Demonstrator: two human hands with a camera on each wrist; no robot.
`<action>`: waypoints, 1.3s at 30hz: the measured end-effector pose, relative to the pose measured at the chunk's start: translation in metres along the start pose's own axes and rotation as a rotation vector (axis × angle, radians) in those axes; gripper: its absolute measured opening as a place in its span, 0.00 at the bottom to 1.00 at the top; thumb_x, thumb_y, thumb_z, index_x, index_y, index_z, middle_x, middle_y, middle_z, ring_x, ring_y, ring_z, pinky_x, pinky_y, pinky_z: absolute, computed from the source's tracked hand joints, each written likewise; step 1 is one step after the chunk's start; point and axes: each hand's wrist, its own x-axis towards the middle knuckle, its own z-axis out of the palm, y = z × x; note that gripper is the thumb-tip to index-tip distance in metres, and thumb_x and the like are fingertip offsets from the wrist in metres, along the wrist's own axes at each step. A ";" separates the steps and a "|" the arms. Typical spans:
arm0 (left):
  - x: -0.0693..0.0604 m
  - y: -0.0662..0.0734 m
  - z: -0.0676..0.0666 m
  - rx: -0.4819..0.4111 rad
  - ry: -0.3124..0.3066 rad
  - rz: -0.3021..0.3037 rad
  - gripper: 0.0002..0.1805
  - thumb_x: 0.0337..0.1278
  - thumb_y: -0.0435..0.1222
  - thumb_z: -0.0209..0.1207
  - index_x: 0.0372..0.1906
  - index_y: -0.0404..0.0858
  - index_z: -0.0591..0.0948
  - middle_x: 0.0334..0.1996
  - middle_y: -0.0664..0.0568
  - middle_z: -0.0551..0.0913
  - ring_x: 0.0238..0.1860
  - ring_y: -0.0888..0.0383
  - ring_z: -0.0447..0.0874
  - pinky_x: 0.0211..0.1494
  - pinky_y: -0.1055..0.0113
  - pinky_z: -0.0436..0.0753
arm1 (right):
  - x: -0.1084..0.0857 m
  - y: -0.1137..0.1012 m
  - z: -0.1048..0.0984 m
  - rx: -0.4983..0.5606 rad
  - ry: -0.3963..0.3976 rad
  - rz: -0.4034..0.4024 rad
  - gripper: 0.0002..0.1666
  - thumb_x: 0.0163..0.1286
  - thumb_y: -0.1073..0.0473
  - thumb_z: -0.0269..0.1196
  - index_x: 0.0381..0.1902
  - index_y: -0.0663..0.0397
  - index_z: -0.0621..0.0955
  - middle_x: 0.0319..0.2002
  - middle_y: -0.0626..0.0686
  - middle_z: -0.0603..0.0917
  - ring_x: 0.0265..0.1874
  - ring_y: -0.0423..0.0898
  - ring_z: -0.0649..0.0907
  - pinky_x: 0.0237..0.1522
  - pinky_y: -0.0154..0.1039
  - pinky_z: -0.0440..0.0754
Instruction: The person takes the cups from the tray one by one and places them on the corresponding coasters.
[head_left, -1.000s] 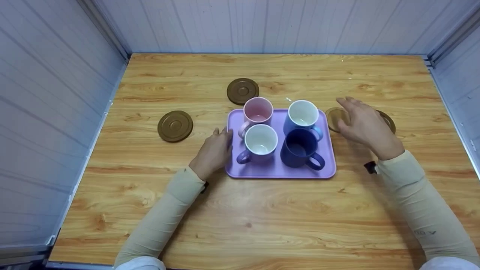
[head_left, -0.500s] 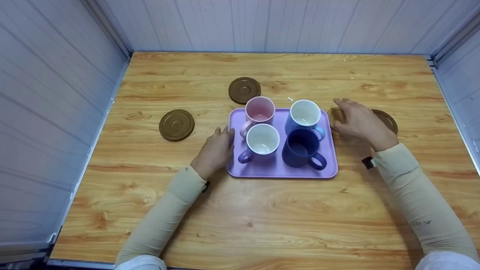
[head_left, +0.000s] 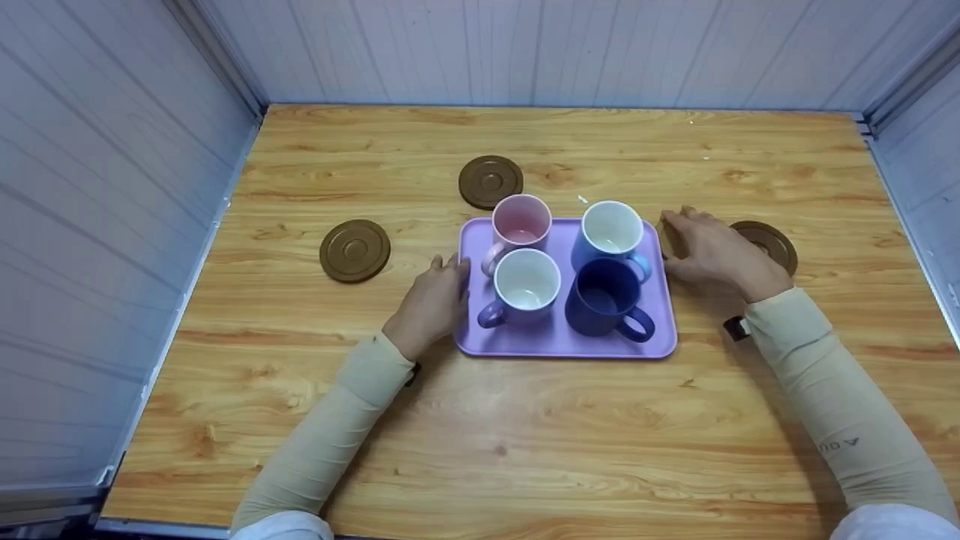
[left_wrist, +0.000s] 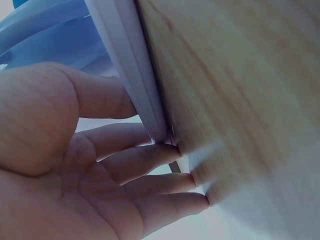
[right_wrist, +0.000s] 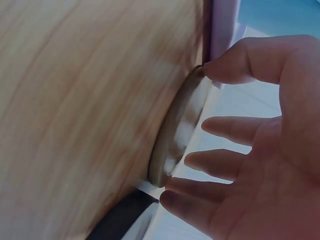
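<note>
A lilac tray (head_left: 559, 344) bears a pink mug (head_left: 522, 222), a light blue mug with a white inside (head_left: 611, 227), a purple mug with a white inside (head_left: 526, 280) and a dark blue mug (head_left: 604, 298). Beside its left edge my left hand (head_left: 427, 311) touches the rim with the thumb, the fingers straight and their tips on the table (left_wrist: 240, 115). At the tray's right, my right hand (head_left: 724, 255) spans a brown coaster (right_wrist: 177, 130), thumb at the near edge and fingertips at the far edge. The hand covers much of this coaster in the head view.
More brown coasters lie flat on the wooden table: a left coaster (head_left: 355, 250), a back coaster (head_left: 490, 182) just behind the tray, and a right coaster (head_left: 766, 245) partly behind my right hand. Pale panel walls (head_left: 532, 52) enclose the back and sides.
My right hand has moved slightly left and down onto the coaster beside the tray, its thumb and fingers now at the edges. The left hand and the mugs stay put; the view shifts slightly.
</note>
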 end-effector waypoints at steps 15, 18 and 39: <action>-0.001 -0.002 0.001 -0.002 0.003 0.005 0.20 0.72 0.29 0.53 0.63 0.25 0.78 0.65 0.28 0.77 0.64 0.22 0.74 0.64 0.36 0.77 | 0.004 0.000 0.003 -0.023 -0.002 0.001 0.50 0.68 0.49 0.64 0.80 0.65 0.59 0.76 0.80 0.54 0.75 0.77 0.56 0.74 0.71 0.55; -0.001 -0.001 0.001 -0.009 0.004 0.004 0.19 0.72 0.29 0.52 0.62 0.25 0.79 0.64 0.29 0.78 0.64 0.21 0.72 0.66 0.36 0.75 | 0.005 -0.001 0.003 -0.024 -0.002 0.001 0.50 0.67 0.50 0.65 0.79 0.66 0.59 0.76 0.80 0.54 0.75 0.78 0.56 0.74 0.71 0.55; -0.001 0.003 -0.002 -0.014 -0.009 -0.015 0.19 0.72 0.30 0.54 0.62 0.25 0.79 0.63 0.29 0.79 0.63 0.26 0.76 0.59 0.37 0.81 | 0.026 0.007 -0.009 0.018 -0.044 0.026 0.52 0.68 0.51 0.63 0.82 0.62 0.55 0.78 0.79 0.50 0.77 0.77 0.52 0.75 0.71 0.52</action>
